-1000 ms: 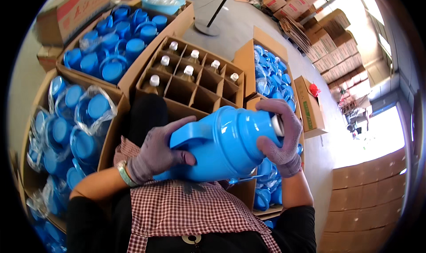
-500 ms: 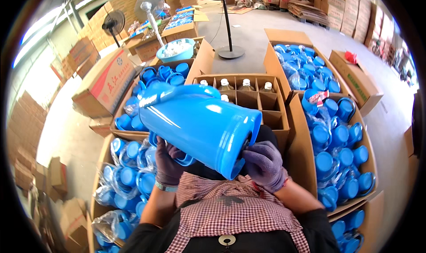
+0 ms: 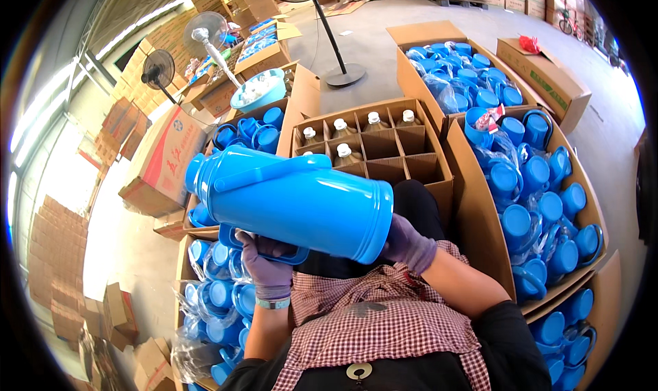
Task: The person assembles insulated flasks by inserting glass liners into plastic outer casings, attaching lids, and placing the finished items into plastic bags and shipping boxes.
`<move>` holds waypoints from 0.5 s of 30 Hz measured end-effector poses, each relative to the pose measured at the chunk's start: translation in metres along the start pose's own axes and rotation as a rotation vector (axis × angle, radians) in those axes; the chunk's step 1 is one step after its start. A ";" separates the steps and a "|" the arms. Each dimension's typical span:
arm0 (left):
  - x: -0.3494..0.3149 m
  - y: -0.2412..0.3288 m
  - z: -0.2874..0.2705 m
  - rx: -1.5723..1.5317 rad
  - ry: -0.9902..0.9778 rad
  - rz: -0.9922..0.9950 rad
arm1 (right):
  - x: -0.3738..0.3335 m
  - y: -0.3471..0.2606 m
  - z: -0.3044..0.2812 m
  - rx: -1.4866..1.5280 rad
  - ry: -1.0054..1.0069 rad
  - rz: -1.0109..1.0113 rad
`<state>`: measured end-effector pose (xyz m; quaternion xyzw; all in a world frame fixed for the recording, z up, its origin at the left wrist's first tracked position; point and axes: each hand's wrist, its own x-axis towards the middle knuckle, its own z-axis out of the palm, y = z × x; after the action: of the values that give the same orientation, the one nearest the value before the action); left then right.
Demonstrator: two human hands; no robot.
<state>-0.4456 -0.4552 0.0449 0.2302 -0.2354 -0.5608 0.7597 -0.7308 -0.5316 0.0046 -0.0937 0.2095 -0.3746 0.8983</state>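
A glossy blue thermos flask [image 3: 295, 202] lies tilted across my lap, its neck to the left and its base to the right. My left hand [image 3: 266, 267], in a purple-grey glove, is closed round the side handle under the body. At the base end is my right hand [image 3: 408, 243], gloved alike, gripping the bottom rim; its fingertips are hidden behind the flask. Just beyond the flask stands a divided cardboard box [image 3: 439, 168] with several white-capped bottles [image 3: 347, 154] in some compartments.
Open cartons of blue flasks stand on my left [image 3: 223, 295] and right [image 3: 541, 213], many flasks wrapped in clear plastic. Farther off are a light-blue basin [image 3: 259, 98] of small white parts, a standing fan [image 3: 346, 74] and a closed carton [image 3: 548, 82].
The flask has turned so its open bottom no longer faces me, and its neck shows at the left. My right hand has moved behind the base. The whole view has tilted.
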 end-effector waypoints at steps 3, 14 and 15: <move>0.001 0.014 0.002 -0.186 0.052 -0.122 | -0.032 -0.001 0.018 -0.482 0.047 -0.289; 0.004 -0.009 0.019 0.095 0.202 -0.042 | -0.025 -0.020 0.023 -0.437 0.032 -0.271; 0.006 -0.001 0.009 -0.044 0.192 -0.120 | -0.029 -0.017 0.023 -0.494 0.064 -0.278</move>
<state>-0.4501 -0.4624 0.0520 0.2797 -0.1351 -0.5856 0.7487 -0.7491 -0.5228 0.0393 -0.3257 0.3080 -0.4345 0.7811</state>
